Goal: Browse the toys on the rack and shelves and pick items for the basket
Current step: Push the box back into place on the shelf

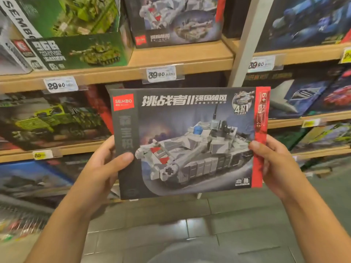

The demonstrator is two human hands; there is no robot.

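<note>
Head view: left hand (pixel 102 168) and right hand (pixel 275 164) grip opposite short edges of a flat SEMBO box (pixel 188 143), thumbs on its front, held upright before the shelves (pixel 182 59). Between the grips, a grey brick tank on dark artwork; a red stripe runs beside the right thumb.

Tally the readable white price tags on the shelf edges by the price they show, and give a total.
29.90 tags: 1, the 29.90 tag
39.90 tags: 2, the middle 39.90 tag and the right 39.90 tag
Total: 3
The yellow labels are too blurred to read.
</note>
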